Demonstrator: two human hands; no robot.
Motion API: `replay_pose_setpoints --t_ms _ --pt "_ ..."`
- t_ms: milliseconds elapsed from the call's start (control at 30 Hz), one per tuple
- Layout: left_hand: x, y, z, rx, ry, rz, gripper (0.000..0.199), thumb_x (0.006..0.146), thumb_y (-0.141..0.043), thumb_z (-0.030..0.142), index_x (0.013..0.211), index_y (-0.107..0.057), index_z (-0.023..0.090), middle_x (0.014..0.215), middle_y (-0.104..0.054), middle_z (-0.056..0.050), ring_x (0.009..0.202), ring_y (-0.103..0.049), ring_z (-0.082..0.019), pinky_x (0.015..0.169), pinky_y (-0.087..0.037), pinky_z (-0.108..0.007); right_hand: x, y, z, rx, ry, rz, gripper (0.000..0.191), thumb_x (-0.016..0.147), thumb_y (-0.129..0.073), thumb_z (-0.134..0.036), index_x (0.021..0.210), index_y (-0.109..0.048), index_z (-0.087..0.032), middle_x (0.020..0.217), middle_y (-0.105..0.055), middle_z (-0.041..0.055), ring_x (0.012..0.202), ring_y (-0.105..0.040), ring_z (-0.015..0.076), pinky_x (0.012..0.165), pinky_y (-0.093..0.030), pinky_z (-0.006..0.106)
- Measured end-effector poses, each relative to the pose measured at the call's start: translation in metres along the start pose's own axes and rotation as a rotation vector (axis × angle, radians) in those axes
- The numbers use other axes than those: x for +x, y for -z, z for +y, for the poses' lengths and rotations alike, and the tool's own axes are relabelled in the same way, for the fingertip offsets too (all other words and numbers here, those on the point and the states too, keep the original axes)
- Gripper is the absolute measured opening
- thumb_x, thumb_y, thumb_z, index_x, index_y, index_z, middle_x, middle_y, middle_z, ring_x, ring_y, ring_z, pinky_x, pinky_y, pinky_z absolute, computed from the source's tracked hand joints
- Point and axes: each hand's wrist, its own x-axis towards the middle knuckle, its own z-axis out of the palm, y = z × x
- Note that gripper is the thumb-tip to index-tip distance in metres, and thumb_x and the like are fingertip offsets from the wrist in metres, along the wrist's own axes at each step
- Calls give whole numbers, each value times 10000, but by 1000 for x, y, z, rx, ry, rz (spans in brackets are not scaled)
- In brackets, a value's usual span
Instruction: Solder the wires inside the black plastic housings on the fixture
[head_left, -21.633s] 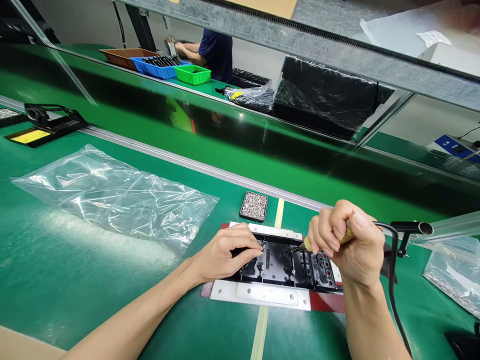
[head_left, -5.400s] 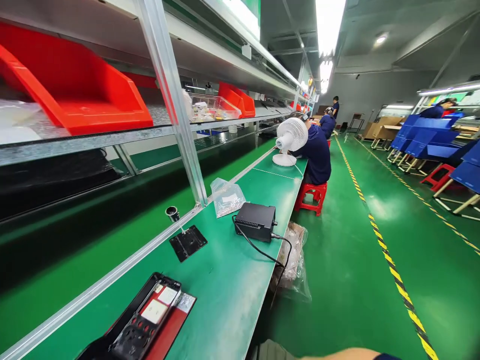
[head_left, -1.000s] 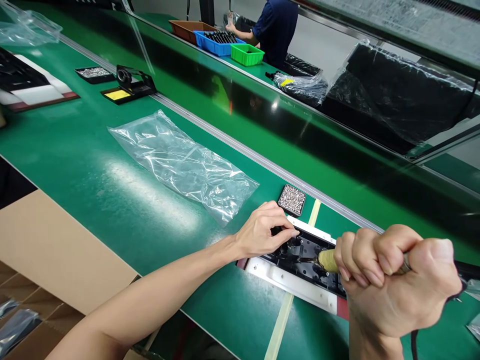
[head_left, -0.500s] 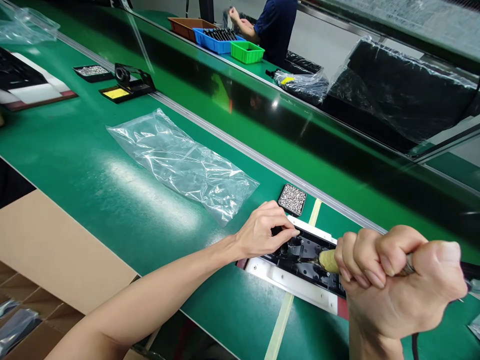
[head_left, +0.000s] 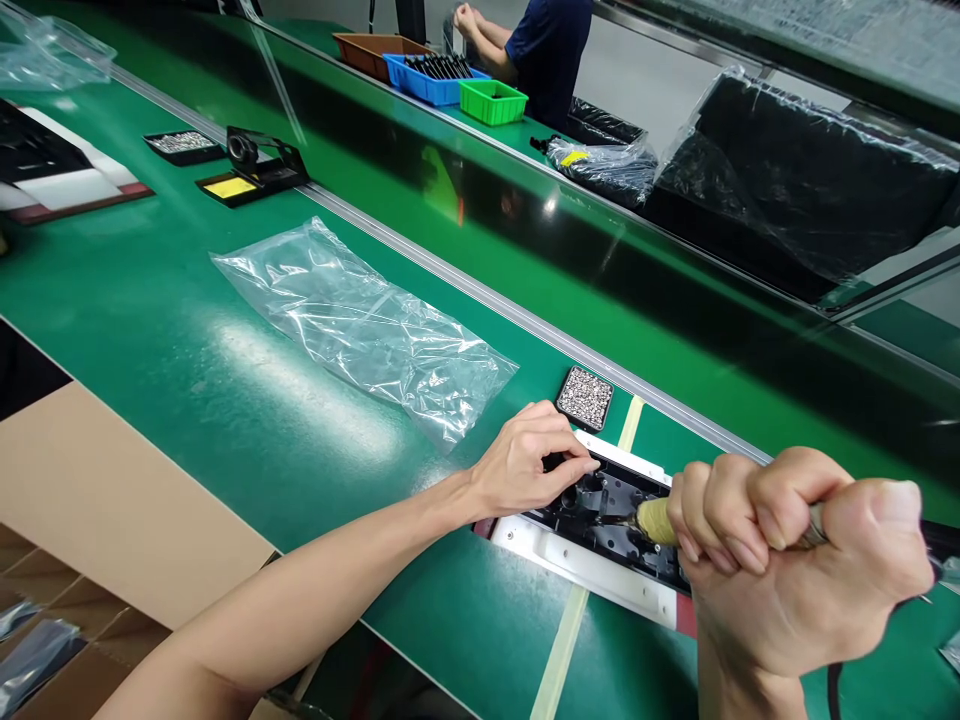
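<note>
A black plastic part [head_left: 616, 541] lies in a white fixture [head_left: 564, 552] with dark red ends, on the green table. My right hand [head_left: 799, 560] is wrapped round an electric screwdriver [head_left: 657, 522] with a yellowish sleeve; its thin bit points left and down into the black part. At the part's left end is my left hand [head_left: 534, 458], thumb and forefinger closed together at its edge; whatever they pinch is too small to make out. Just behind the fixture stands a small black tray [head_left: 585, 398] full of tiny metal pieces.
A clear plastic bag [head_left: 367, 320] lies flat left of the fixture. Farther left are a black stand [head_left: 262, 170], another screw tray [head_left: 184, 146] and a second fixture [head_left: 67, 180]. A cardboard box [head_left: 120, 490] is at the near left. Beyond the belt, a person works by bins [head_left: 493, 103].
Both of my hands and the screwdriver stay almost exactly where they were. Across the belt, the other person's hands have shifted slightly.
</note>
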Motion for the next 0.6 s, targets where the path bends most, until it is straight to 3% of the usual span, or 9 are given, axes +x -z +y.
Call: replay_pose_setpoints --t_ms 600 --pt "-1 0 -1 14 9 -6 139 938 -726 220 813 -725 159 761 -692 -13 767 -561 -167 826 -441 -371 1 0 2 0 -6 19 543 952 -491 -512 526 -375 -195 383 -320 -50 327 -298 84 309 -331 217"
